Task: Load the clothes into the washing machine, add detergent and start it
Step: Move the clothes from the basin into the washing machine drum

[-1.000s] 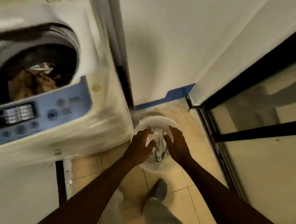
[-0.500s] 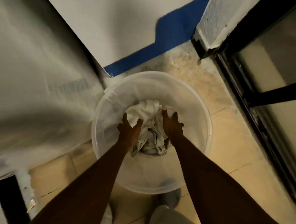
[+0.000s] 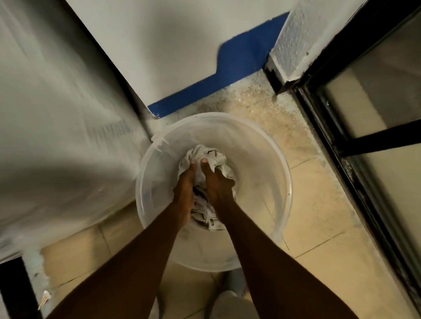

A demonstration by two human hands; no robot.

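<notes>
Down in the clear tub (image 3: 272, 156) on the tiled floor (image 3: 317, 217), both hands sit side by side, pressed into a bundle of pale clothes (image 3: 211, 156). Left hand (image 3: 185, 192) and right hand (image 3: 217, 185) each curl their fingers into the cloth, gripping it. Beside the tub, at left, rises the washer's (image 3: 56, 118) white side, blurred.

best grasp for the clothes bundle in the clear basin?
Take the clothes bundle by its flanks, coming straight down from above: it sits low in the round basin, whose walls block any side approach. Left hand and right hand already bracket it, so scooping inward probably gathers the loose folds.
</notes>
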